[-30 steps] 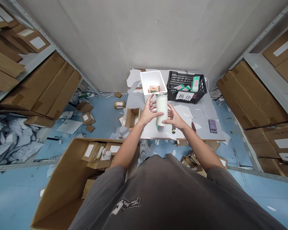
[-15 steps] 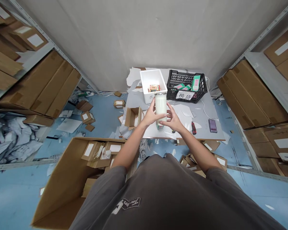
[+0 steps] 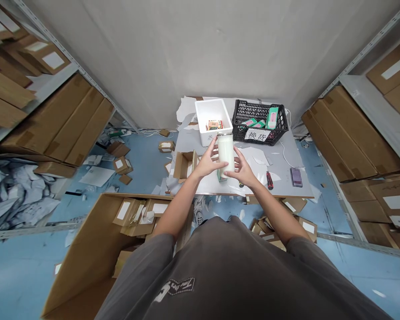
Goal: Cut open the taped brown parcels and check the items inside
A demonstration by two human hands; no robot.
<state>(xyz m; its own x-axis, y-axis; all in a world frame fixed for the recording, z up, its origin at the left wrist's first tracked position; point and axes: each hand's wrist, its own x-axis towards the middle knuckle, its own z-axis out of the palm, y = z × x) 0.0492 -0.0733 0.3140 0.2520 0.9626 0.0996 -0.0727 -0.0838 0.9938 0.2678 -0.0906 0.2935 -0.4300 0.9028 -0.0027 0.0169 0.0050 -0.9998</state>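
Note:
A pale cream tumbler (image 3: 226, 151) with a metal-coloured rim stands nearly upright between my hands, over the near part of the table. My left hand (image 3: 209, 162) is closed around its left side, thumb across the front. From the right, my right hand (image 3: 242, 170) grips it lower down, fingers curled on its side. Partly hidden behind the tumbler's base is a small green box (image 3: 221, 176). An open cardboard box (image 3: 184, 165) lies on the table to the left of my left hand.
At the table's back stand a white bin (image 3: 203, 116) with small packets and a black crate (image 3: 245, 111) with green-pink boxes. A red-black cutter (image 3: 270, 180) and a purple pixelated object (image 3: 296, 177) lie right. A large carton (image 3: 83, 249) is at my left; shelves (image 3: 380, 106) flank both sides.
The tumbler has shifted slightly right and tilted a little, with both hands still on it. The whole view has moved slightly.

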